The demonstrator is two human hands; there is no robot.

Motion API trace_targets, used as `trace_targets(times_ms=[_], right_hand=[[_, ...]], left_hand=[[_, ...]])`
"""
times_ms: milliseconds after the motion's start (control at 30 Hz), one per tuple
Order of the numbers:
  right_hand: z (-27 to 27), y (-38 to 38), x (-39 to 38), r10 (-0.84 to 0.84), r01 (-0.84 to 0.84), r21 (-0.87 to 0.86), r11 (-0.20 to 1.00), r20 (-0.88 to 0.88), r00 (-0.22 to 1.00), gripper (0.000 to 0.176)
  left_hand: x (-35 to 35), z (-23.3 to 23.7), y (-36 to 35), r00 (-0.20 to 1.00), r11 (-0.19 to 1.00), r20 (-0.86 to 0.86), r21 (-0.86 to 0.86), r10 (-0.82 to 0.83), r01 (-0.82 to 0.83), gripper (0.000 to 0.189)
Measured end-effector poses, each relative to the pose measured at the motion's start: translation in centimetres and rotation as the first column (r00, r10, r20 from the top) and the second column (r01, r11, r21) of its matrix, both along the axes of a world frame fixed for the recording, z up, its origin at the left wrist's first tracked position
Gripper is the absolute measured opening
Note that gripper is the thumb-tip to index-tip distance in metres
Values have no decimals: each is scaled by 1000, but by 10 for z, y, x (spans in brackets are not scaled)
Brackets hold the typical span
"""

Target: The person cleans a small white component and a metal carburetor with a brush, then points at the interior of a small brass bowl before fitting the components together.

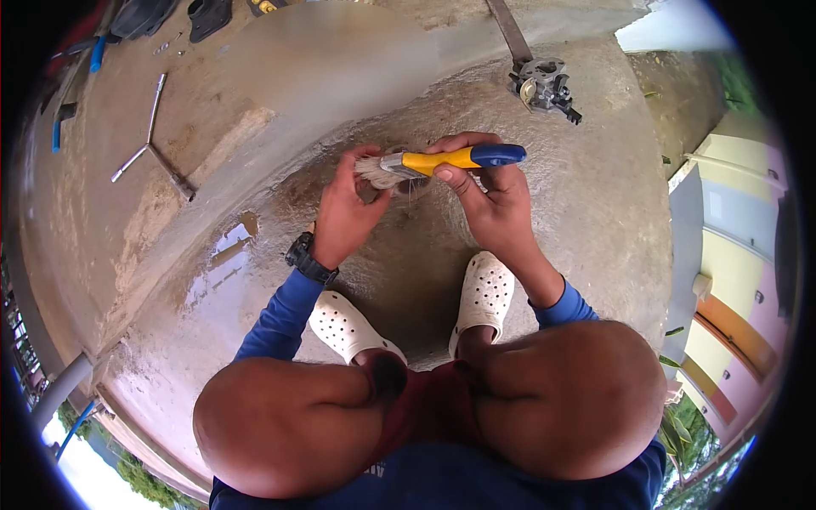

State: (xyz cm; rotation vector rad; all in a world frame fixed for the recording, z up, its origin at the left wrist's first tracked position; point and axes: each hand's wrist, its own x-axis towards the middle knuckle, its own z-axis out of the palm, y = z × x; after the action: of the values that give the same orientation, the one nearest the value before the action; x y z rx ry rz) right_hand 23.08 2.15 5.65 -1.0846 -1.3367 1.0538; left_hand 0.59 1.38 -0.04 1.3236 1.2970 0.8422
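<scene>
My right hand (pixel 503 204) grips the paintbrush (pixel 419 164) by its handle (pixel 469 159); my left hand (pixel 347 217) holds its bristles (pixel 376 172) between thumb and fingers. What sits behind them I can't make out. I'd pinch lightly, keeping the handle steady so the bristles don't splay. Right and beyond the grip lies a carburetor (pixel 544 85); leftward, a shallow dip holds water (pixel 228 248).

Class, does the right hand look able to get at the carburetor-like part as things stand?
Probably yes: beyond the brush that the right hand holds, only bare ground shows before the carburetor-like part.
</scene>
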Motion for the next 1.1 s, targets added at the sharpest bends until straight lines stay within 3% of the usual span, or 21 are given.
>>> trace_targets(times_ms=[67,133,200,233,400,500,567,667,767,867,933,1033,1100], right_hand=[[-2,-2,0,91,-132,100,986,337,937,23],[6,5,5,99,-142,92,986,366,925,21],[11,5,10,-20,-54,160,986,429,903,20],[11,5,8,-15,-16,105,994,290,957,18],[-1,1,4,47,-127,158,979,432,901,19],[10,-5,9,68,-80,11,997,427,901,20],[16,1,5,1,-59,174,983,315,949,18],[1,0,3,88,-148,142,979,363,928,18],[0,10,19,43,-97,118,988,393,918,21],[-3,4,12,-7,-28,123,992,275,961,22],[3,-2,5,120,-210,196,958,393,912,23],[-1,7,14,66,-183,193,964,494,867,23],[0,2,15,18,-137,175,975,550,835,22]], left_hand=[[2,-4,0,1000,997,21,77,-14,12,63],[0,-4,0,994,993,-102,113,-24,36,65],[1,0,-4,984,995,-174,96,-22,39,66],[2,4,-3,970,995,-243,91,-13,36,66],[-6,11,6,960,973,-279,230,39,27,68],[-5,10,5,947,968,-318,246,31,51,63],[1,12,7,940,968,-341,242,24,63,59],[3,13,7,946,922,-322,357,-28,149,57],[-2,9,1,966,980,-259,187,-21,72,56],[-1,12,0,911,939,-412,320,17,127,56],[-3,12,4,928,935,-369,314,-42,168,58],[-3,1,1,971,971,-232,215,-52,103,58],[-1,1,-1,963,975,-265,197,-47,102,58]])
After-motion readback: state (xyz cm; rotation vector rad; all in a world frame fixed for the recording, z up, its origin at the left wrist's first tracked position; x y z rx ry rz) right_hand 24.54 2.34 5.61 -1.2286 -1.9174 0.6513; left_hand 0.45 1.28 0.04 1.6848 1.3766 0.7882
